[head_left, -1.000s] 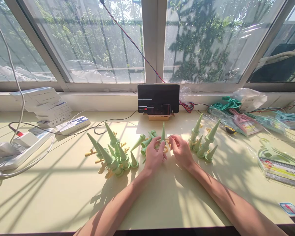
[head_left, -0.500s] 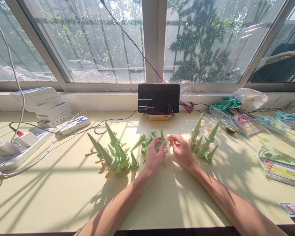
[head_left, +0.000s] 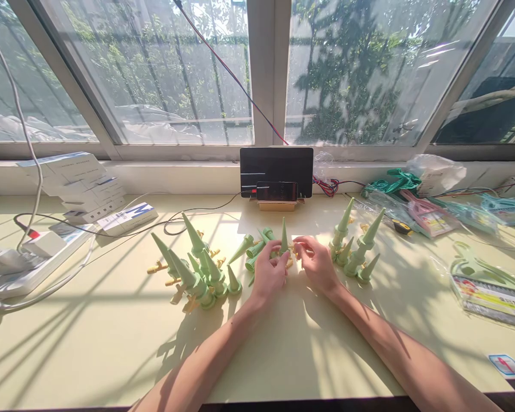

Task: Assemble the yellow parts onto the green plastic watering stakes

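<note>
Upright between the fingers of my left hand [head_left: 269,270] is a green plastic watering spike [head_left: 284,236], its cone tip pointing up and its lower part hidden by the fingers. My right hand [head_left: 315,260] is closed at the spike's right side, thumb and fingertips pinched at a small yellow valve [head_left: 292,247] that shows only in part. Behind my left hand lie loose green spike parts [head_left: 255,250]. To the left stands a cluster of green spikes with yellow valves [head_left: 199,277]; to the right is a smaller group of upright spikes [head_left: 355,252].
A tablet [head_left: 277,166] with a phone [head_left: 277,191] before it stands at the back. White boxes [head_left: 79,183] and a power strip [head_left: 38,263] with cables are at left. Bagged items [head_left: 433,212], a yellow-black tool [head_left: 401,227] and a packet [head_left: 493,292] lie at right.
The held spike has shifted very slightly to the right and down between my hands. Both hands keep nearly the same place and grip.
</note>
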Tool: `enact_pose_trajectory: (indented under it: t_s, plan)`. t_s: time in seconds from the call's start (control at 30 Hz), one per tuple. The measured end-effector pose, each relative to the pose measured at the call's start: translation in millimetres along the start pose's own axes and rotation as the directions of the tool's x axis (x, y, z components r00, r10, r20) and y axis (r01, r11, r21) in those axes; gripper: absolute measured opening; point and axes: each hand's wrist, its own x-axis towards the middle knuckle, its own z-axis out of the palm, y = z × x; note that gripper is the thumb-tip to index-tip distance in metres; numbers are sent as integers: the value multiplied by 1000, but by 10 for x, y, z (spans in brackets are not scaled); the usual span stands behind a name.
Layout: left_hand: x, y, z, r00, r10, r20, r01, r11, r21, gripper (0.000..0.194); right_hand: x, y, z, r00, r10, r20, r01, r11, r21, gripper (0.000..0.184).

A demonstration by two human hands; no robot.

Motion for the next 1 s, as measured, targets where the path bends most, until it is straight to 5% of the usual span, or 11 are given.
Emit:
enact_pose_trajectory:
  t_s: [1.0]
  plan:
    - [-7,63,-1,997,-14,-70,12,999,-34,40,-14,-39,7,1000,13,-10,-13,1000,-12,28]
